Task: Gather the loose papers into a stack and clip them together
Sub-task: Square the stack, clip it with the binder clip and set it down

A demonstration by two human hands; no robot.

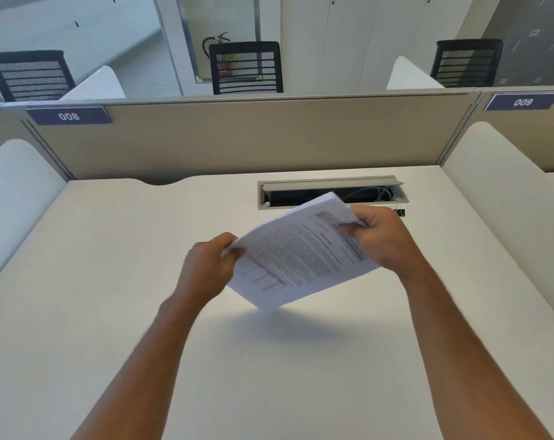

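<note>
**Papers gathered, clip not on yet**

Status: gather step looks done. The papers (301,249) are in one stack, held up off the bench (110,281), shadow underneath at about 6 o'clock from the stack. Stack sits centre frame, tilted, far corner pointing toward 12 o'clock over the cable tray (332,185) set into the bench.

Grip state:
- left hand (205,268): closed on the stack's near-left edge (9 o'clock side), thumb on top, fingers under.
- right hand (380,236): closed on the far-right edge (3 o'clock side), thumb pressed onto the printed top sheet.

Both grips are narrow pinches on the papers, nothing else held.

Edges: the stack looks roughly square, but there's motion blur, so I can't tell if every sheet is flush. My guess is it's mid-alignment (likely about to be tapped on the bench, not confirmed).

Left to do:
- finish squaring the edges if needed
- fetch the clip and put it on

Clip: a small black thing (401,212) sits on the bench just past the right hand at about 1 o'clock, by the tray's near-right corner. Could be a binder clip, mostly hidden by the hand, so not certain. No clip visible on the stack itself.

No loose sheets on the visible bench, so nothing obvious left to collect. Call it past halfway by judgement: gathering done, clipping not started.
</note>
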